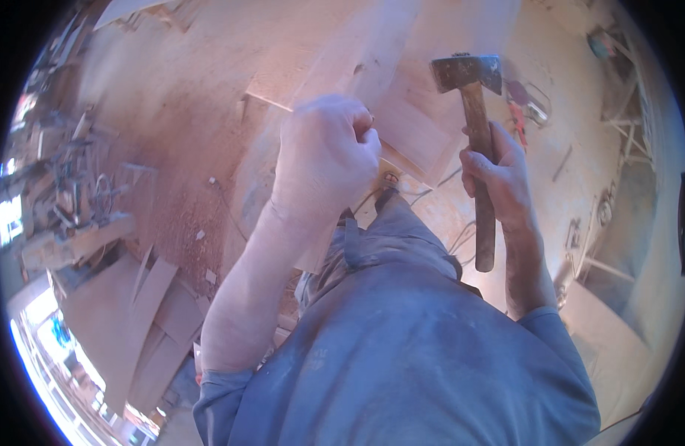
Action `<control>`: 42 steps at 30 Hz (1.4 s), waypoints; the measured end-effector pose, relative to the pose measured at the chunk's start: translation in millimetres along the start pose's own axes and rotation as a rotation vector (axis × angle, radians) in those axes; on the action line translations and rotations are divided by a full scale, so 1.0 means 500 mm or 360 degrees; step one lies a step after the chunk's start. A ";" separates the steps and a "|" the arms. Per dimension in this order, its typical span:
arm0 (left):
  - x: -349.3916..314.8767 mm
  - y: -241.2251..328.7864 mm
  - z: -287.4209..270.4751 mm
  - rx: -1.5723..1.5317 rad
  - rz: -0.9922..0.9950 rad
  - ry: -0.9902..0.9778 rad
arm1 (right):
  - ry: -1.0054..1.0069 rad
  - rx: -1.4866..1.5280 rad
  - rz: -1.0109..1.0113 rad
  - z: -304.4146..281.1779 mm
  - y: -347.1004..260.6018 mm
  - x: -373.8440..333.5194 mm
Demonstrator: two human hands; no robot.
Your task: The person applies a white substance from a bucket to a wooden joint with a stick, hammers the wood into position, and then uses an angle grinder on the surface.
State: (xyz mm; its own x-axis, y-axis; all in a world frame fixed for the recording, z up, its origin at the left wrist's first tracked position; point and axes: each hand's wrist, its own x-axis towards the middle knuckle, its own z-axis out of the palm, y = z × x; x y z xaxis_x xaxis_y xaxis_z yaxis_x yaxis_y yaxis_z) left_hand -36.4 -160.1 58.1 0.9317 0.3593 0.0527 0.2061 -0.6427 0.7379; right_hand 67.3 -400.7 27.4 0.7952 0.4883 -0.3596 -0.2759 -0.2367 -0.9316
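and here in the middle, pale boards (413, 123) lie beyond the hands, just past the person's foot (391, 178); whether they join up into a box, i cannot tell from up here. over to the grip now! the right hand (507, 182) is wrapped around the wooden handle of a hammer (474, 108), thumb across the front, the hold narrow and snug, the dark metal head up top and the handle's butt poking out below. the left hand (320, 152) is balled into a fist, fingers curled right in, raised well apart from the hammer; something small and dark shows by the curled fingers, too blurred to name. past the hammer, a red tool (518, 123) sits on the dusty floor (171, 89). away on the left, a jumble of wood scraps (67, 193), with big loose sheets (138, 320) leaning just below.
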 end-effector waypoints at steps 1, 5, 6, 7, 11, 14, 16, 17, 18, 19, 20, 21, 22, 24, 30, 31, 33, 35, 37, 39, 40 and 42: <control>-0.008 0.010 0.003 0.0115 0.0074 0.0098 | -0.0047 -0.0035 -0.0005 -0.013 0.002 0.012; -0.073 0.056 0.034 0.0369 0.0362 0.0651 | -0.0171 -0.0116 -0.0027 -0.043 -0.015 0.051; -0.082 0.055 0.049 0.0385 0.0449 0.0831 | -0.0196 -0.0124 -0.0030 -0.049 -0.019 0.060; -0.084 0.049 0.063 0.0444 0.0446 0.0863 | -0.0226 -0.0141 -0.0025 -0.052 -0.025 0.068; -0.047 0.046 0.138 0.0481 0.0293 0.0870 | -0.0289 -0.0085 -0.0056 -0.057 -0.053 0.080; -0.035 0.043 0.160 0.0518 0.0217 0.0975 | -0.0338 -0.0271 -0.0055 -0.061 -0.059 0.093; -0.033 0.046 0.168 0.0469 0.0174 0.1042 | -0.0431 -0.0352 -0.0115 -0.083 -0.057 0.111; -0.036 0.045 0.172 0.0435 0.0136 0.1057 | -0.0468 -0.0386 -0.0140 -0.091 -0.060 0.116; -0.043 0.044 0.176 0.0401 0.0100 0.1070 | -0.0472 -0.0425 -0.0092 -0.096 -0.066 0.118; -0.050 0.042 0.179 0.0373 0.0071 0.1074 | -0.0472 -0.0452 -0.0042 -0.097 -0.071 0.116; -0.055 0.039 0.180 0.0399 0.0045 0.1089 | -0.0469 -0.0479 0.0008 -0.099 -0.076 0.115; -0.059 0.037 0.182 0.0425 0.0019 0.1102 | -0.0476 -0.0473 0.0006 -0.102 -0.074 0.118; -0.058 0.035 0.181 0.0457 0.0002 0.1112 | -0.0480 -0.0457 0.0001 -0.104 -0.065 0.126; -0.052 0.045 0.172 0.0469 -0.0041 0.1072 | -0.0507 -0.0449 0.0004 -0.105 -0.063 0.136; -0.049 0.055 0.163 0.0545 -0.0096 0.1033 | -0.0679 -0.0262 0.0005 -0.097 -0.070 0.140; -0.049 0.054 0.162 0.0553 -0.0095 0.1028 | -0.0759 -0.0087 0.0066 -0.092 -0.091 0.134; -0.043 0.052 0.157 0.0559 -0.0088 0.1011 | -0.0948 0.0312 0.0133 -0.091 -0.098 0.138; -0.045 0.052 0.158 0.0541 -0.0074 0.1043 | -0.1194 0.0765 0.0157 -0.094 -0.092 0.158; -0.050 0.043 0.171 0.0473 -0.0023 0.1119 | -0.1003 0.0527 0.0058 -0.085 -0.094 0.155; -0.045 0.044 0.179 0.0350 -0.0026 0.1196 | -0.0874 0.0379 0.0055 -0.078 -0.091 0.153; -0.042 0.045 0.182 0.0281 -0.0028 0.1241 | -0.0841 0.0342 0.0099 -0.082 -0.084 0.154; -0.043 0.045 0.175 0.0363 -0.0004 0.1234 | -0.0784 0.0248 0.0162 -0.086 -0.071 0.151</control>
State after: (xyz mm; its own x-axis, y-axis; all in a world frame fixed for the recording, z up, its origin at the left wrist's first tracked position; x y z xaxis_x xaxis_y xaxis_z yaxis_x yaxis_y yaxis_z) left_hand -25.8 -241.7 14.9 0.4759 0.6741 0.5649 0.3416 -0.7335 0.5876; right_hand 160.3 -391.7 35.9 0.4225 0.8151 -0.3963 -0.4453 -0.1941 -0.8741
